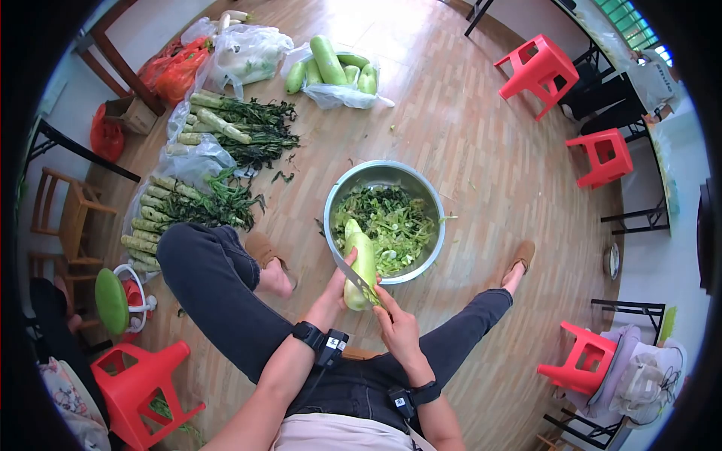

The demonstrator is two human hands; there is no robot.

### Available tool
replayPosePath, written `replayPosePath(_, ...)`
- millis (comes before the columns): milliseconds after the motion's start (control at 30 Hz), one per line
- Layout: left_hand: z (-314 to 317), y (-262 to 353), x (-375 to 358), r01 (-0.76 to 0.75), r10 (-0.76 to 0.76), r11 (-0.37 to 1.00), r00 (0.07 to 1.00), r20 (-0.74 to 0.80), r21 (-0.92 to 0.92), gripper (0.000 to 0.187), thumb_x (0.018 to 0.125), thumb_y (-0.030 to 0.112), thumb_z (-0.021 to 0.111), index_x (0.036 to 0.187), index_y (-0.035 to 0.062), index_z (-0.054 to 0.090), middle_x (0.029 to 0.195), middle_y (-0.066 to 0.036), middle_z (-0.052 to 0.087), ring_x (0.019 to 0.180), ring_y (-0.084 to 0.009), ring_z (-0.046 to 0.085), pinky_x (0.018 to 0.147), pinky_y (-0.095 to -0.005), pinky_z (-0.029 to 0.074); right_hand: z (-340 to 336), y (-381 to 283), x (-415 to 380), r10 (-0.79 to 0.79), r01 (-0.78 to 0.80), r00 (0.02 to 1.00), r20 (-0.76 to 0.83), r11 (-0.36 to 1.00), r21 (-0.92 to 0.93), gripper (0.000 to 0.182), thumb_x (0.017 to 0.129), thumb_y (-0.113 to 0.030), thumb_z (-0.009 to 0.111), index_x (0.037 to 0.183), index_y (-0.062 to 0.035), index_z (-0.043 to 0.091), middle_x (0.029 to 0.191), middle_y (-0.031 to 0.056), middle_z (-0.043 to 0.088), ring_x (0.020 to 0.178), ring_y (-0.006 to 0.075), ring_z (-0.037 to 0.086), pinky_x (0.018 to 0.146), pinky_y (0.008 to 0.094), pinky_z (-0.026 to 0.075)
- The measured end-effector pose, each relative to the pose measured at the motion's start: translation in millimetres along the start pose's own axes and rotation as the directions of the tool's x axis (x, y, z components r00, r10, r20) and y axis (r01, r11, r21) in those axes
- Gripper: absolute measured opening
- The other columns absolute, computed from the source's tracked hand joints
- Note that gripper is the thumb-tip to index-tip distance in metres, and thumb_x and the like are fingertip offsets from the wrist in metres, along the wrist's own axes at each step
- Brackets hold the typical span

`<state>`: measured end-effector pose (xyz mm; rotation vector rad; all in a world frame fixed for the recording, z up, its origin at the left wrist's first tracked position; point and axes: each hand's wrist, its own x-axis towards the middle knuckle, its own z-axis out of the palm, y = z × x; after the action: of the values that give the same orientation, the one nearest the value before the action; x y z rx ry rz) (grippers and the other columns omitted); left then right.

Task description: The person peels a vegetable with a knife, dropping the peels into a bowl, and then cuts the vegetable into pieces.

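A pale green gourd (363, 259) is held upright over the near rim of a steel basin (432, 194). My left hand (342, 284) wraps round its left side and lower part. A knife (356, 276) lies slanted across the front of the gourd, and my right hand (395, 323) is closed near its lower right end, next to the gourd's base. Green shreds cling beside the blade. Inside the basin are chopped greens and pale green peelings (391, 233).
Leafy stalks (218, 128) lie on plastic at the left. More gourds (327, 64) sit in a bag at the back. Red stools stand at the right (540, 71) and lower left (139, 391). Another person (602, 101) is at the upper right.
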<state>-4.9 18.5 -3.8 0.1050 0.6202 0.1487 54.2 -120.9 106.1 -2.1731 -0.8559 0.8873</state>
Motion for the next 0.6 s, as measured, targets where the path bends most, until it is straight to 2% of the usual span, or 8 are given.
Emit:
replayPosePath(133, -0.6, -1.4, -0.5, -0.035, 0.037, 0.998, 0.999, 0.03, -0.049, 0.061, 0.083, 0.056, 0.041, 0.112, 0.0032, 0.041, 0.082, -0.018, 0.057, 0.07, -0.0275, 0.061, 0.059, -0.0378, 0.053, 5.5, 3.5, 1.4, -0.003, 0.003, 1.0, -0.024, 1.0, 0.013, 0.038, 0.083, -0.029, 0.055, 0.121, -0.0265, 0.05, 0.056, 0.0097, 0.055, 0.052, 0.0242, 0.057, 0.051, 0.0339, 0.044)
replayPosePath(200, -0.2, -0.9, 1.6, -0.063, 0.064, 0.998, 0.996, -0.07, 0.016, 0.063, 0.084, 0.058, 0.038, 0.114, 0.003, 0.042, 0.082, -0.018, 0.057, 0.07, -0.0276, 0.06, 0.06, -0.037, 0.053, 8.7, 5.1, 1.9, -0.074, 0.078, 0.992, -0.098, 0.996, 0.043, 0.034, 0.087, -0.017, 0.052, 0.121, -0.0134, 0.051, 0.051, 0.0033, 0.046, 0.043, 0.008, 0.044, 0.045, 0.0241, 0.037)
replayPosePath(233, 1.0, -0.2, 0.5, -0.063, 0.064, 0.998, 0.995, -0.07, 0.015, 0.063, 0.084, 0.058, 0.038, 0.114, 0.003, 0.042, 0.082, -0.018, 0.057, 0.07, -0.0276, 0.06, 0.06, -0.037, 0.053, 12.7, 9.0, 2.3, -0.074, 0.078, 0.993, -0.097, 0.996, 0.042, 0.034, 0.087, -0.017, 0.052, 0.121, -0.0134, 0.051, 0.051, 0.0033, 0.046, 0.043, 0.008, 0.044, 0.045, 0.0241, 0.037)
replayPosePath(300, 4.2, 2.8, -1.7, -0.099, 0.101, 0.995, 0.992, -0.069, 0.031, 0.062, 0.084, 0.057, 0.039, 0.114, 0.0029, 0.042, 0.083, -0.019, 0.058, 0.07, -0.0274, 0.061, 0.06, -0.0369, 0.053, 21.0, 19.3, 6.7, 0.009, 0.024, 0.996, -0.084, 0.923, 0.384, 0.032, 0.09, -0.021, 0.047, 0.12, -0.0084, 0.051, 0.052, 0.0003, 0.046, 0.04, 0.0058, 0.038, 0.042, 0.0209, 0.031)
replayPosePath(333, 1.3, 3.0, 1.6, -0.102, 0.103, 0.994, 0.992, -0.068, 0.031, 0.062, 0.084, 0.057, 0.039, 0.114, 0.0029, 0.042, 0.083, -0.019, 0.058, 0.07, -0.0274, 0.061, 0.06, -0.0369, 0.053, 22.3, 22.7, 9.7, 0.006, 0.026, 0.996, -0.084, 0.923, 0.383, 0.032, 0.09, -0.021, 0.047, 0.12, -0.0084, 0.051, 0.052, 0.0003, 0.046, 0.04, 0.0058, 0.038, 0.042, 0.0209, 0.031)
replayPosePath(400, -5.0, 1.8, 6.0, -0.134, 0.133, 0.991, 0.99, -0.042, -0.023, 0.061, 0.085, 0.055, 0.039, 0.114, 0.0029, 0.043, 0.083, -0.018, 0.058, 0.07, -0.0271, 0.061, 0.061, -0.0369, 0.053, 23.2, 24.1, 11.3, 0.129, -0.141, 0.989, 0.072, 0.686, 0.714, 0.035, 0.093, -0.026, 0.041, 0.121, -0.0059, 0.048, 0.054, -0.002, 0.044, 0.04, 0.0037, 0.033, 0.039, 0.0178, 0.026)
replayPosePath(500, -1.9, -1.4, 8.2, -0.171, 0.166, 0.984, 0.982, -0.092, -0.053, 0.06, 0.084, 0.055, 0.04, 0.114, 0.0031, 0.044, 0.082, -0.017, 0.059, 0.069, -0.0269, 0.061, 0.061, -0.0361, 0.053, 14.4, 18.7, 11.2, 0.248, -0.31, 0.949, 0.196, 0.604, 0.734, 0.039, 0.094, -0.03, 0.037, 0.125, -0.008, 0.043, 0.053, -0.002, 0.039, 0.041, 0.0037, 0.031, 0.037, 0.0172, 0.025)
replayPosePath(600, 3.9, 1.3, -0.7, -0.111, 0.111, 0.994, 0.992, -0.05, 0.017, 0.06, 0.084, 0.055, 0.042, 0.112, 0.002, 0.045, 0.081, -0.017, 0.059, 0.069, -0.0262, 0.062, 0.061, -0.035, 0.054, 3.7, 22.0, 12.4, 0.36, -0.338, 0.918, 0.166, 0.495, 0.8, 0.04, 0.094, -0.03, 0.037, 0.126, -0.0073, 0.043, 0.051, -0.0043, 0.038, 0.043, 0.0015, 0.032, 0.039, 0.0162, 0.025)
